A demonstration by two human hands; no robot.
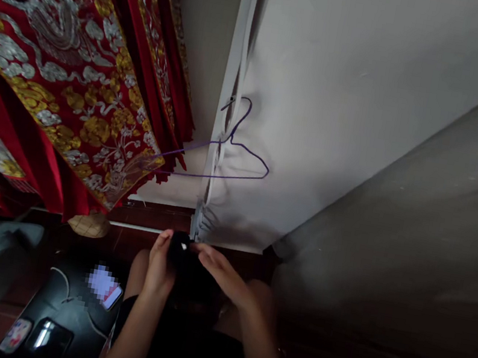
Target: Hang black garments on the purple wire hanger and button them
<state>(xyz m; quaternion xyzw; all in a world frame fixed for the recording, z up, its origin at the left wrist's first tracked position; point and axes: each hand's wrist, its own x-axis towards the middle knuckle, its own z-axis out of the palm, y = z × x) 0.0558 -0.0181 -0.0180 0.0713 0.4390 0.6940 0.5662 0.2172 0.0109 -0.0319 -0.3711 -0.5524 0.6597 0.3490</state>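
My left hand (159,266) and my right hand (223,274) meet low in the middle of the view over my lap. Between them is a small black object (178,252) with a tiny bright spot. The left hand's fingers curl round it. The right hand's fingers lie fairly straight and close together, touching its right side. What the black object is cannot be made out in the dim light.
A purple wire hanger (229,153) hangs on a white wall by a white cable strip (225,109). Red and gold embroidered garments (69,71) hang at the left. A phone (106,288) and other devices lie on a dark surface (65,309) at lower left. A grey slab (415,245) fills the right.
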